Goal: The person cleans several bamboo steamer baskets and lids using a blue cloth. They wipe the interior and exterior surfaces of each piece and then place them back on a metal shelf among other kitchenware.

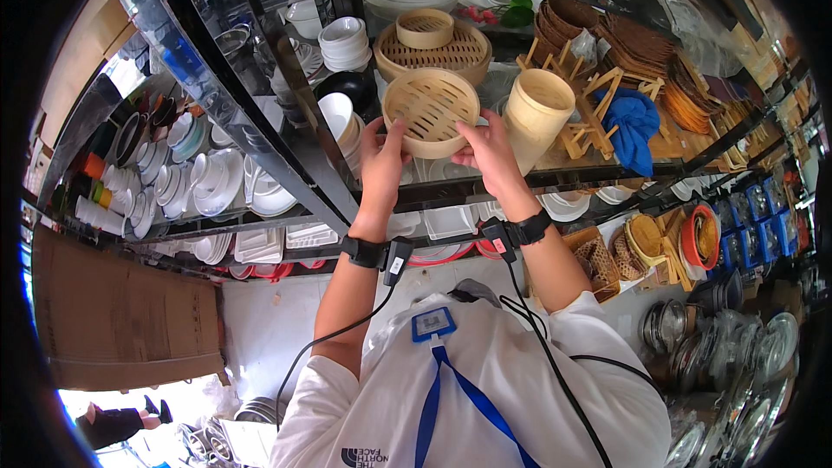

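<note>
A round bamboo steamer basket (431, 114) with a slatted base is held between my two hands over the front of a shelf. My left hand (385, 153) grips its left rim, the thumb on top. On the right rim, my right hand (484, 146) has its thumb over the edge. Just behind lies a larger bamboo steamer (481, 55), with a small one (424, 29) on top of it. A tall bamboo cylinder (539, 114) stands to the right of my right hand. White bowls (338, 118) are stacked left of my left hand.
Small wooden racks (595, 114), a blue cloth (630, 123) and brown woven baskets (637, 45) crowd the shelf's right. A dark metal post (260, 110) rises on the left, beside shelved white dishes (221, 182). Below stands a large cardboard box (123, 312); metal lids (689, 351) are stacked at lower right.
</note>
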`<state>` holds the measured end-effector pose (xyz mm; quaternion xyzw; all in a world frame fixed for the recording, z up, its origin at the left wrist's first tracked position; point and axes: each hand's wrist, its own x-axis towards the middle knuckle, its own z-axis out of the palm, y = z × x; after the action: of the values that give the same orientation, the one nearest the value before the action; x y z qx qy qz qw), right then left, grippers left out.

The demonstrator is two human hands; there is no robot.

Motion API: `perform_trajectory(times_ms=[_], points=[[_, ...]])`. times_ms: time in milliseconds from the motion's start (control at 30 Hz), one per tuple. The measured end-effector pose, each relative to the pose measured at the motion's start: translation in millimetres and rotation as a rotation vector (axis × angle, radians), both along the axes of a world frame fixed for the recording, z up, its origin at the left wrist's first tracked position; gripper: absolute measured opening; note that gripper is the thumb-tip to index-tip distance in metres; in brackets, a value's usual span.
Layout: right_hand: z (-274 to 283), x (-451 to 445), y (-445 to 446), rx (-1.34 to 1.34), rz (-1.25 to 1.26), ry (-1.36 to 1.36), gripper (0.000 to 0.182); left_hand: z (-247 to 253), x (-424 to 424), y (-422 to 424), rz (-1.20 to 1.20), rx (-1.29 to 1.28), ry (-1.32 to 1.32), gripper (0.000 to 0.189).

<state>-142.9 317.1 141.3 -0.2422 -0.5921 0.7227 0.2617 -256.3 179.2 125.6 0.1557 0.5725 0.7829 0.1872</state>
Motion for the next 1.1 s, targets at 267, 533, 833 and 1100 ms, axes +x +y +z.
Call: perform_trajectory(times_ms=[267, 533, 833, 1100], points=[[6.0, -44.3, 17.1, -0.029, -0.152, 0.08, 0.059, -0.1, -18.9, 22.6, -0.04, 0.161, 0.017, 0.042], [29.6, -94.3, 40.7, 0.081, -0.256, 0.09, 0.051, 16.6, -42.4, 48.9, -0.078, 0.388, 0.043, 0.046], [41.5, -158.5, 75.1, 0.139, -0.351, 0.132, 0.04, 26.9, -79.2, 101.0, 0.018, 0.495, 0.006, 0.047], [45.5, -186.0, 94.4, 0.138, -0.488, -0.049, 0.037, 29.0, -105.6, 119.7, -0.076, 0.443, -0.068, 0.043]])
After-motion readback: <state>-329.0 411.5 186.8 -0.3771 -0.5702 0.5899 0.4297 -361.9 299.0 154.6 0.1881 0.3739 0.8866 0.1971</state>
